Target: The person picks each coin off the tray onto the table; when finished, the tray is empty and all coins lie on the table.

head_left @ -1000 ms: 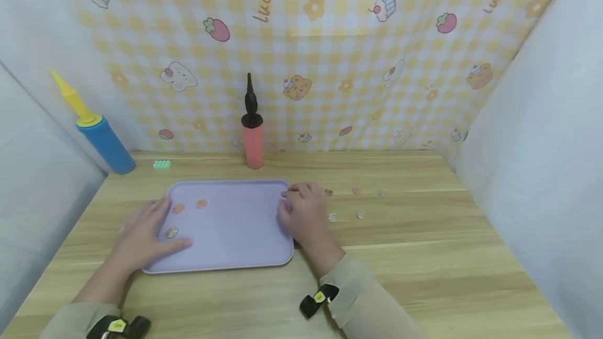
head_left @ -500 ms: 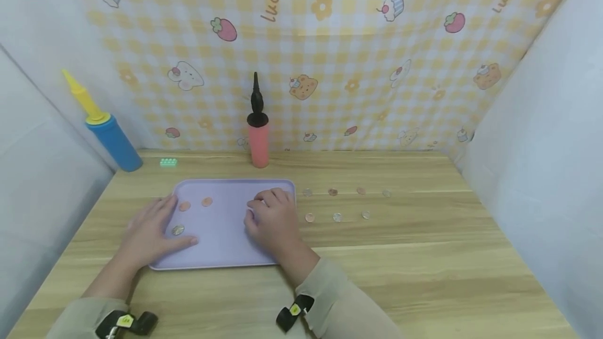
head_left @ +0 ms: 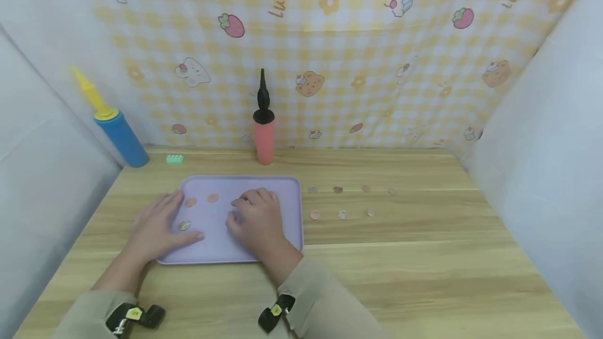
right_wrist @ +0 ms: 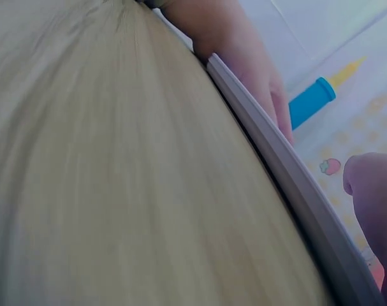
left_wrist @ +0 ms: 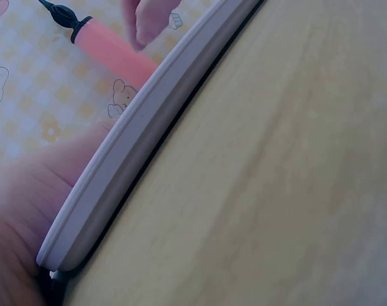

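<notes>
My left hand (head_left: 157,229) rests with spread fingers along the left side of a lilac tray (head_left: 287,224). Its thumb lies over the tray floor. Inside the tray near that hand are two copper coins (head_left: 190,202) and a silver-coloured coin (head_left: 185,225). My right hand (head_left: 256,221) hovers over the tray's middle, its fingers loosely bent, with no object seen between them. What lies beneath its palm is hidden. In the left wrist view the fingertips of the right hand (left_wrist: 152,22) point down above the tray rim.
Right of the tray, several coins (head_left: 342,215) lie in two rows on the wooden table (head_left: 400,286). Behind the tray stand a pink hand pump (head_left: 265,143) and a blue hand pump (head_left: 123,139) leaning left, with a small green toy brick (head_left: 175,159) between them.
My right hand has moved left from the tray's right edge to its middle, uncovering two coins on the table. The left hand keeps its place on the tray; the head view has shifted slightly.
</notes>
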Tool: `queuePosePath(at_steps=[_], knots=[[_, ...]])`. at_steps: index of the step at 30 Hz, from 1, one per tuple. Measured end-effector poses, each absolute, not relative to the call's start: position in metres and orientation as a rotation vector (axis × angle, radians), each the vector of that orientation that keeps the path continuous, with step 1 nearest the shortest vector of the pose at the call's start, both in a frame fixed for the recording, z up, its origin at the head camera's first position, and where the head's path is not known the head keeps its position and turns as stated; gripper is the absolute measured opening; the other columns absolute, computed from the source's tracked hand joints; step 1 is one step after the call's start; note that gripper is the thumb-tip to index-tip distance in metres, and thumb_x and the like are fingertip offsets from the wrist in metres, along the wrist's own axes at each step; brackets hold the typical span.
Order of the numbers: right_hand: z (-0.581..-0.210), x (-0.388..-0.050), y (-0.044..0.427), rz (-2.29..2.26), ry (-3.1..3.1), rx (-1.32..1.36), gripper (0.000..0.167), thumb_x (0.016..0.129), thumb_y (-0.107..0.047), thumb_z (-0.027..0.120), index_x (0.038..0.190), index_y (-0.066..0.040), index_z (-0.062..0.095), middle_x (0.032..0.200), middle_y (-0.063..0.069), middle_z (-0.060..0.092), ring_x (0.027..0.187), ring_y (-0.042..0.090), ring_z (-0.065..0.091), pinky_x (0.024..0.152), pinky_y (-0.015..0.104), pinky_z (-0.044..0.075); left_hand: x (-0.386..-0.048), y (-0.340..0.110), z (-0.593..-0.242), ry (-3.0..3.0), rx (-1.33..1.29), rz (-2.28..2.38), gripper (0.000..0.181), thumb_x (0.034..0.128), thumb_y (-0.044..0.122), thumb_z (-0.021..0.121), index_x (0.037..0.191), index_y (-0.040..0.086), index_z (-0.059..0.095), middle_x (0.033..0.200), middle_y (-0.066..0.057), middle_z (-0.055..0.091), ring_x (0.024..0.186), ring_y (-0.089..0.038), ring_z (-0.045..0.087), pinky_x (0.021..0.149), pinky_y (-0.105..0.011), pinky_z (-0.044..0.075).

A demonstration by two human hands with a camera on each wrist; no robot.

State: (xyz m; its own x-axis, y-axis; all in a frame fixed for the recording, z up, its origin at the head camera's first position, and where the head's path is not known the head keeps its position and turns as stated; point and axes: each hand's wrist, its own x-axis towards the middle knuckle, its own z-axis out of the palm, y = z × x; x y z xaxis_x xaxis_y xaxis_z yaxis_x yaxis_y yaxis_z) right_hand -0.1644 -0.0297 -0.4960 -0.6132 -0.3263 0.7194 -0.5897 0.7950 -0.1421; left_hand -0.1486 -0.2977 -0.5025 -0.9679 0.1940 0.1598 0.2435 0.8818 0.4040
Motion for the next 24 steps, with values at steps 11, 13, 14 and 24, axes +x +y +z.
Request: queuePosePath(at_steps=[11,13,14,24], knots=[[-0.498,-0.164,-0.070,0.465,-2.769,0.654,0.042,0.100,-0.047,0.067,0.139,-0.031,0.071,0.128,-0.007,0.066,0.119,0.016,0.056,0.097,0.034,0.048,-0.147,-0.296,-0.499,-2.979,-0.324,-0.639,0.131,0.0747,0.070,0.086,0.163,-0.009,0.030,0.167,-0.032,0.032,0.150,-0.060,0.026,0.110,-0.085,0.020],[-0.498,-0.164,-0.077,0.445,-2.844,0.622,0.047,0.102,-0.050,0.063,0.146,-0.033,0.065,0.131,-0.007,0.063,0.120,0.016,0.052,0.098,0.035,0.046,-0.147,-0.295,-0.498,-2.977,-0.330,-0.640,0.131,0.0740,0.070,0.087,0.162,-0.009,0.031,0.166,-0.033,0.033,0.150,-0.060,0.026,0.110,-0.084,0.021],[-0.497,-0.164,-0.080,0.434,-2.874,0.601,0.049,0.103,-0.052,0.062,0.148,-0.033,0.063,0.132,-0.007,0.061,0.120,0.016,0.051,0.098,0.035,0.045,-0.147,-0.295,-0.498,-2.973,-0.334,-0.642,0.131,0.0737,0.069,0.087,0.162,-0.010,0.031,0.166,-0.033,0.033,0.150,-0.060,0.026,0.110,-0.084,0.021],[-0.497,-0.167,-0.102,0.239,-3.041,0.464,0.070,0.103,-0.071,0.047,0.162,-0.033,0.046,0.147,-0.003,0.047,0.127,0.019,0.042,0.104,0.037,0.038,-0.146,-0.295,-0.498,-2.963,-0.329,-0.653,0.129,0.0728,0.064,0.089,0.163,-0.008,0.032,0.166,-0.034,0.033,0.151,-0.060,0.025,0.111,-0.085,0.019]])
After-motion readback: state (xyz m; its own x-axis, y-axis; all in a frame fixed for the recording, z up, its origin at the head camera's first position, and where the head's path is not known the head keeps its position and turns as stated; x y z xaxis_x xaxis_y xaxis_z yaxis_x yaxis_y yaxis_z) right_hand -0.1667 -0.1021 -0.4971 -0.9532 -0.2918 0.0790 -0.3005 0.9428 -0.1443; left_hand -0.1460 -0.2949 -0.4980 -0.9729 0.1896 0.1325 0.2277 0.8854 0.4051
